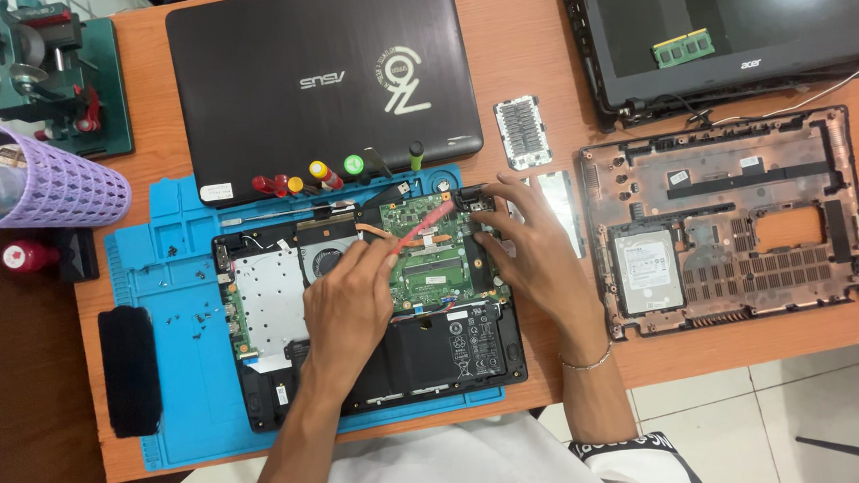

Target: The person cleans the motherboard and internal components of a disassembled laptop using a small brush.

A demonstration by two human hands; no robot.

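Far left edge of the desk (541,55): a green vise (45,66), and in front of it a purple mesh basket (55,192) lying on its side. A small red-capped bottle (27,255) sits just below the basket.

A blue work mat (162,261) covers the front left part of the desk. A black pad (130,369) lies at its left front corner; loose screws (198,314) are scattered beside it. Along the mat's back edge, a row of screwdrivers (303,180) with red, yellow and green handles, touching the closed black laptop (321,76) behind them.

The opened laptop (370,306) rests on the mat, bottom cover off, green board (438,256) and black battery (445,352) exposed.

My left hand (346,310) is closed around a red pry tool (420,227), pinched like a pen, its tip over the board near the back right corner.

My right hand (534,250) rests on the laptop's right edge, fingers half spread, fingertips pressing at the back right corner. It holds nothing.

Right part of the desk: a small vented cover (523,131), then a stripped laptop base (735,224) with a hard drive (647,271). At the back right corner, a screen panel (741,43) with a green memory stick (684,48) on it.
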